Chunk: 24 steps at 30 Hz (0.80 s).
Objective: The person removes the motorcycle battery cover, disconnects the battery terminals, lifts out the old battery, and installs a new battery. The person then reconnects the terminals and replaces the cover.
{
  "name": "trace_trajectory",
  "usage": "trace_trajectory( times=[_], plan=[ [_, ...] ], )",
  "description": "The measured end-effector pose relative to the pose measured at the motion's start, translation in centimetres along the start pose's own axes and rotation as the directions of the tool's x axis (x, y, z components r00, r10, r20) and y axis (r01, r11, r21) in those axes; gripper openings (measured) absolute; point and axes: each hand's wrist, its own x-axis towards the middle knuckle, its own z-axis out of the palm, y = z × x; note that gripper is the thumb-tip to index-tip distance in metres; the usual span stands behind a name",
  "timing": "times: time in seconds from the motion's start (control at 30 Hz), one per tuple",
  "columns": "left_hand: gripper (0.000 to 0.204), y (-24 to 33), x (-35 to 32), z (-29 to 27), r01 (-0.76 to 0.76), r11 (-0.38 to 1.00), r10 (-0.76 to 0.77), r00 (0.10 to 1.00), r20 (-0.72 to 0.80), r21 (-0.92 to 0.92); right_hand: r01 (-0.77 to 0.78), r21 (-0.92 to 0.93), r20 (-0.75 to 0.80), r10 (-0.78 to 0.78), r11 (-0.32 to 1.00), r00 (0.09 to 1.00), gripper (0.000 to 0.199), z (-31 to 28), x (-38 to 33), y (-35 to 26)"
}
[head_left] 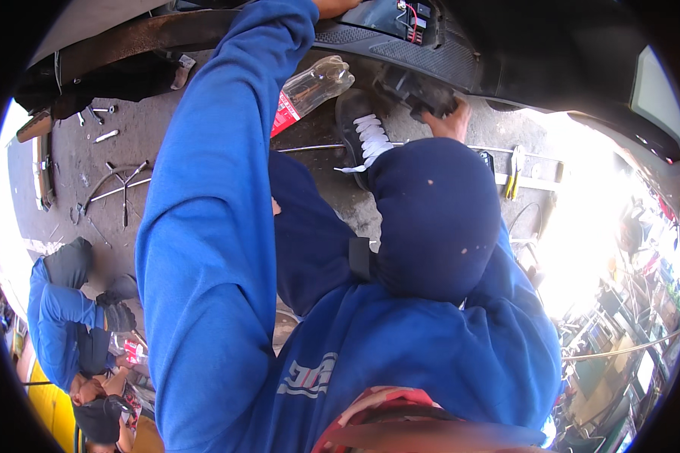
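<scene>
My left arm, in a blue sleeve, stretches up to the vehicle's door sill (355,35). My left hand (335,7) rests by that sill at the picture's top edge, its fingers mostly cut off. Beyond my raised knee, my right hand (451,123) grips a dark, blocky part (414,89) close to the ground, under the sill; its exact kind is unclear. A black shoe with white laces (366,136) is on my foot beside it. An empty clear plastic bottle with a red label (313,87) lies between my left sleeve and the shoe.
An opening in the sill shows a fuse box with a red wire (414,21). Yellow-handled pliers (514,172) lie to the right. A cross-shaped lug wrench (125,183) and small tools (106,137) lie left. A co-worker in blue (64,321) sits lower left; cluttered scrap (619,355) fills the lower right.
</scene>
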Motion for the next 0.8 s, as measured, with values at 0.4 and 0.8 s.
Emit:
trace_trajectory(
  times=[0.4, 0.8],
  plan=[
    [0.065, -0.9, -0.6, -0.5, -0.079, 0.995, 0.083, 0.994, 0.077, -0.059, 0.017, 0.415, -0.163, 0.056, 0.910, 0.985, 0.090, -21.4, -11.6, 4.4],
    [0.084, -0.3, -0.9, -0.5, 0.087, 0.996, -0.091, 0.947, 0.308, 0.026, 0.421, 0.427, -0.483, -0.192, 0.800, 0.854, 0.087, -34.6, -15.0, -8.3]
  ],
)
